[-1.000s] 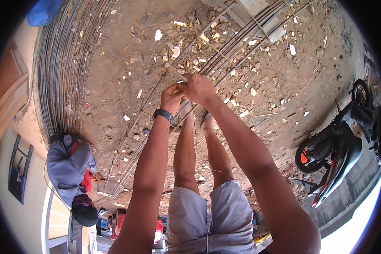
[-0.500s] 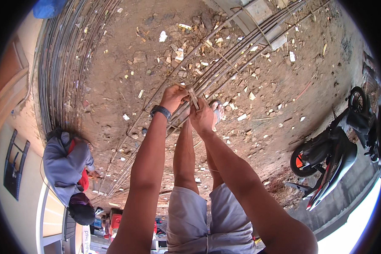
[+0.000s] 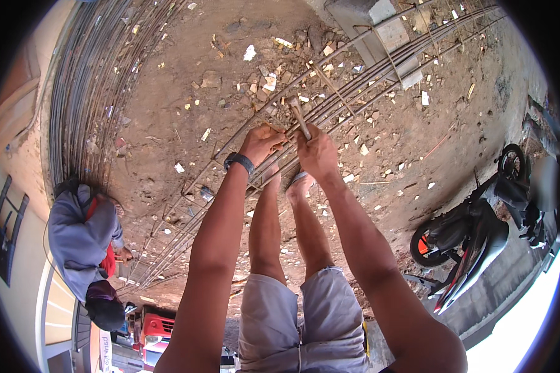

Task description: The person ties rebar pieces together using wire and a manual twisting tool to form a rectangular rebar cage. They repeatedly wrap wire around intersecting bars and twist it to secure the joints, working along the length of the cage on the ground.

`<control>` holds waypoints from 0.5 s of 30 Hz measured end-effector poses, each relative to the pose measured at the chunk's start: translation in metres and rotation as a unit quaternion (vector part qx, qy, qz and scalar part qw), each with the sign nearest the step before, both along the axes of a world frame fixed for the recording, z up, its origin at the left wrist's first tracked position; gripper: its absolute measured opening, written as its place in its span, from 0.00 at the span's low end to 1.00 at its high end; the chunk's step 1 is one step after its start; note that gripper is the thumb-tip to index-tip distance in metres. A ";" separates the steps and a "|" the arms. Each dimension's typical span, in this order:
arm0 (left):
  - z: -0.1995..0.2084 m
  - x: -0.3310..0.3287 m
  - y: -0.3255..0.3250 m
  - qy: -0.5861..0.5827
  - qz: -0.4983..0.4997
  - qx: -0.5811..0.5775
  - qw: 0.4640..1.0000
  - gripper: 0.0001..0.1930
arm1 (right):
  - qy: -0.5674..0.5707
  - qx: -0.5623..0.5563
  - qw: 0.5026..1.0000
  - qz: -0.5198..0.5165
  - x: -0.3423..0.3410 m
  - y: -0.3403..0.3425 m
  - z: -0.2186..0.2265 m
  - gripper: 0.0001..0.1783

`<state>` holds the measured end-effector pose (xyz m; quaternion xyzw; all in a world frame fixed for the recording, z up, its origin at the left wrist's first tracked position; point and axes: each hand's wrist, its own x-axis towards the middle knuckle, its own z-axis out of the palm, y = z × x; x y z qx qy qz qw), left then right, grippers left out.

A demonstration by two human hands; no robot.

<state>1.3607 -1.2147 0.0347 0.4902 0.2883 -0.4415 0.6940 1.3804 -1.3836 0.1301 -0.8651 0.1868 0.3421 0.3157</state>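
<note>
A long cage of steel reinforcing bars (image 3: pixel 354 87) with square stirrups runs diagonally under my hands, from lower left to upper right. My right hand (image 3: pixel 317 154) is closed round the handle of a short, rusty hand tool (image 3: pixel 300 118). Its thicker head points up and away, over the bars; the tool's exact kind is unclear. My left hand (image 3: pixel 262 146), with a dark band on the wrist, is beside it at the bars. Its thumb and fingers are pinched together, and whatever they hold is too small to make out.
Loose steel rods (image 3: pixel 84 93) lie along the left. A crouching person (image 3: pixel 84 242) works at the cage's lower-left end. Concrete blocks (image 3: pixel 392 34) lie by the cage at the upper right, and a motorcycle (image 3: pixel 466 242) is parked right. Rubble covers the dirt around my feet (image 3: pixel 300 186).
My right hand has moved right and slightly up, away from my left hand, and the tool now reaches farther over the bars. My feet show more fully as the view has shifted.
</note>
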 end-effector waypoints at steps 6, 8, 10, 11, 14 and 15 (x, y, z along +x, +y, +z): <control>-0.011 -0.017 -0.010 -0.055 0.010 0.056 0.997 0.10 | 0.045 -0.163 0.984 0.057 -0.006 -0.017 -0.015 0.12; -0.013 -0.019 -0.012 -0.070 0.012 0.052 0.996 0.10 | 0.110 -0.167 0.978 0.061 -0.026 -0.018 -0.019 0.11; -0.019 -0.025 -0.010 -0.072 0.025 0.035 0.996 0.10 | 0.145 -0.125 0.980 0.046 -0.050 -0.008 -0.018 0.10; -0.024 -0.029 -0.010 -0.068 0.042 0.020 0.997 0.10 | 0.157 -0.087 0.983 0.037 -0.061 0.003 -0.014 0.10; -0.021 -0.025 -0.012 -0.072 0.028 0.027 0.997 0.10 | 0.135 0.170 0.955 -0.201 -0.070 0.023 0.000 0.07; -0.017 -0.024 -0.011 -0.075 0.014 0.040 0.996 0.11 | 0.152 0.271 0.897 -0.314 -0.063 0.027 0.010 0.07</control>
